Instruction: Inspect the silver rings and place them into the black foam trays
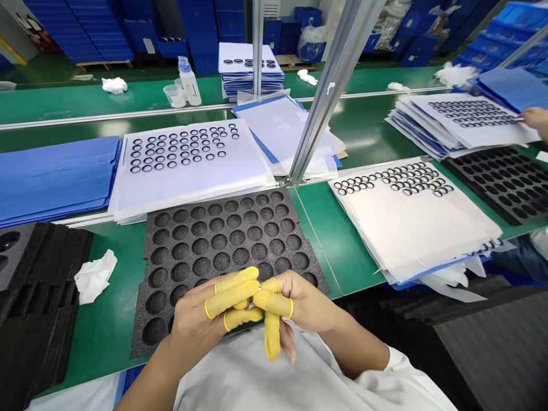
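Yellow finger cots [231, 299] sheathe the fingers of both hands. Left hand [194, 325] and right hand [306, 305] curl inward, fingertips meeting above the near edge of the black foam tray [218, 234]. Small metallic glint [259, 290] sits between them, midway, neither hand nearer; its long axis is too small to tell, and whether either hand grips it cannot be told.

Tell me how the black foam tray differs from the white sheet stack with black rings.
The black foam tray is dark and matt; the white sheet stack is pale and glossy. The tray shows round pockets; the stack carries black rings. The tray lies beneath the left hand and right hand; the stack sits to their right. Both lie flat on the green bench.
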`<state>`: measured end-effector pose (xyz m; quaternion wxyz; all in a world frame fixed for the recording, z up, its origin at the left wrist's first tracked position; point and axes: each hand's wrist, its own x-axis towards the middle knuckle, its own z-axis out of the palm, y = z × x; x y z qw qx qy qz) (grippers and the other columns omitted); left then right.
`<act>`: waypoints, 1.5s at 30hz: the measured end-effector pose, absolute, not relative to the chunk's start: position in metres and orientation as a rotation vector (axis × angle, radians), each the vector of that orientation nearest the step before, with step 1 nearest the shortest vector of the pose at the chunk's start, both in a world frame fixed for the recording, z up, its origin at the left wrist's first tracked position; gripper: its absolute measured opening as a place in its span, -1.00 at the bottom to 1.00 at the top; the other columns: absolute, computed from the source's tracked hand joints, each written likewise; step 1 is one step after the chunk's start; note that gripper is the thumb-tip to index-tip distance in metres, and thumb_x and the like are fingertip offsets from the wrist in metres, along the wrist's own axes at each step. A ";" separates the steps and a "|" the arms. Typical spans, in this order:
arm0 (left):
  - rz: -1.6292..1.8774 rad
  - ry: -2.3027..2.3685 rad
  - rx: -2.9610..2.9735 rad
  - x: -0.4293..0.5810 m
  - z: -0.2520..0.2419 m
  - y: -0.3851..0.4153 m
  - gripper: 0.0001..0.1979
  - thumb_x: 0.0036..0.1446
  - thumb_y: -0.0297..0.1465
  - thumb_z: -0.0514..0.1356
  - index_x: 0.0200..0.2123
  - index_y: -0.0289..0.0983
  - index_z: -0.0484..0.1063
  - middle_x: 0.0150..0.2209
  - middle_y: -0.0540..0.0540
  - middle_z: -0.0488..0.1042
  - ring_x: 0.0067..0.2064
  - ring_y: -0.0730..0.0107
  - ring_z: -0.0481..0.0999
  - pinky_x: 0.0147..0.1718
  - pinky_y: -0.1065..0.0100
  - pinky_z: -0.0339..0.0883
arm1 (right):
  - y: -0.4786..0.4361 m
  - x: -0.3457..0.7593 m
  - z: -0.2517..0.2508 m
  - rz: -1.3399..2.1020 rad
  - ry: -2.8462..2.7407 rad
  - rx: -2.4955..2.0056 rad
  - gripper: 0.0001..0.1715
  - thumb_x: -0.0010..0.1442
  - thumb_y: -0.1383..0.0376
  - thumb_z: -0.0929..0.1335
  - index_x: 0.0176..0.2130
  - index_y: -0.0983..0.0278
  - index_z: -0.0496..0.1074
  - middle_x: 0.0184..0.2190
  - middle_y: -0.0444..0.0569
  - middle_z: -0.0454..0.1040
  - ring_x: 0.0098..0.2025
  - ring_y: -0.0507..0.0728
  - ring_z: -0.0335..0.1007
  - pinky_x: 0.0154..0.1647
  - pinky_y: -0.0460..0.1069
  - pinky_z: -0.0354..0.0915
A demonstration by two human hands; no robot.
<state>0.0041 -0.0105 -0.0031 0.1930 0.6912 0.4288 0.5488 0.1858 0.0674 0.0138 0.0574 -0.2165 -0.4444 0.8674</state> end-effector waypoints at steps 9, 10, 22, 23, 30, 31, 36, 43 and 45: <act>1.479 1.252 1.804 0.000 -0.019 -0.019 -0.38 0.14 -0.43 0.41 0.26 -0.11 0.42 0.14 -0.16 0.59 0.08 0.16 0.65 0.05 0.33 0.57 | 0.063 0.188 0.023 2.554 -1.442 -0.695 -0.31 0.21 -0.22 0.37 -0.25 0.39 0.48 -0.65 -0.19 0.49 -0.75 -0.13 0.24 -0.62 -0.18 0.08; 1.467 1.254 1.780 0.000 -0.020 -0.019 -0.38 0.15 -0.42 0.40 0.28 -0.10 0.40 0.14 -0.16 0.60 0.08 0.17 0.65 0.06 0.34 0.56 | 0.062 0.188 0.024 2.550 -1.444 -0.693 -0.32 0.21 -0.22 0.37 -0.26 0.38 0.48 -0.65 -0.19 0.49 -0.76 -0.13 0.23 -0.62 -0.19 0.08; 1.489 1.205 1.901 0.000 -0.014 -0.018 -0.40 0.17 -0.48 0.38 0.27 -0.17 0.40 0.07 -0.17 0.63 0.02 0.19 0.68 -0.01 0.36 0.60 | 0.064 0.190 0.022 2.627 -1.384 -0.605 -0.42 0.21 -0.11 0.43 -0.23 0.40 0.52 -0.58 -0.15 0.55 -0.75 -0.13 0.27 -0.68 -0.21 0.11; 1.491 1.199 1.910 0.001 -0.013 -0.018 -0.40 0.18 -0.49 0.37 0.28 -0.17 0.39 0.07 -0.16 0.63 0.01 0.22 0.68 -0.01 0.37 0.60 | 0.064 0.189 0.022 2.637 -1.372 -0.592 -0.42 0.22 -0.10 0.43 -0.21 0.40 0.52 -0.60 -0.15 0.54 -0.75 -0.13 0.27 -0.69 -0.22 0.10; 1.515 1.221 1.950 0.004 -0.008 -0.020 -0.37 0.19 -0.52 0.35 0.31 -0.16 0.36 0.02 -0.14 0.65 -0.03 0.27 0.69 0.01 0.38 0.58 | 0.062 0.189 0.021 2.621 -1.371 -0.611 -0.38 0.22 -0.14 0.41 -0.25 0.41 0.53 -0.62 -0.16 0.52 -0.75 -0.13 0.28 -0.70 -0.23 0.12; 1.515 1.232 1.949 0.004 -0.008 -0.021 -0.37 0.19 -0.52 0.35 0.31 -0.16 0.36 -0.01 -0.13 0.66 -0.06 0.28 0.70 0.00 0.39 0.58 | 0.061 0.189 0.020 2.620 -1.366 -0.624 -0.38 0.22 -0.14 0.41 -0.26 0.40 0.52 -0.60 -0.16 0.53 -0.76 -0.13 0.27 -0.70 -0.23 0.14; 1.502 1.287 1.935 0.003 -0.011 -0.022 -0.40 0.21 -0.46 0.36 0.30 -0.14 0.38 0.00 -0.13 0.66 -0.12 0.28 0.71 -0.10 0.41 0.62 | 0.059 0.189 0.019 2.584 -1.355 -0.681 -0.38 0.19 -0.17 0.42 -0.40 0.35 0.42 -0.56 -0.15 0.55 -0.77 -0.14 0.24 -0.70 -0.22 0.20; 1.509 1.229 1.881 0.004 -0.013 -0.024 -0.43 0.25 -0.46 0.32 0.31 -0.11 0.36 0.13 -0.15 0.60 0.02 0.18 0.68 -0.03 0.34 0.62 | 0.058 0.186 0.022 2.541 -1.351 -0.724 -0.31 0.12 -0.24 0.42 -0.40 0.36 0.43 -0.66 -0.21 0.47 -0.79 -0.17 0.16 -0.69 -0.24 0.11; 1.487 1.238 1.860 0.003 -0.016 -0.026 -0.45 0.26 -0.43 0.31 0.30 -0.11 0.38 0.14 -0.18 0.59 0.03 0.14 0.68 -0.04 0.30 0.64 | 0.059 0.185 0.022 2.548 -1.355 -0.747 -0.32 0.12 -0.22 0.43 -0.37 0.38 0.47 -0.67 -0.21 0.46 -0.80 -0.16 0.14 -0.70 -0.23 0.10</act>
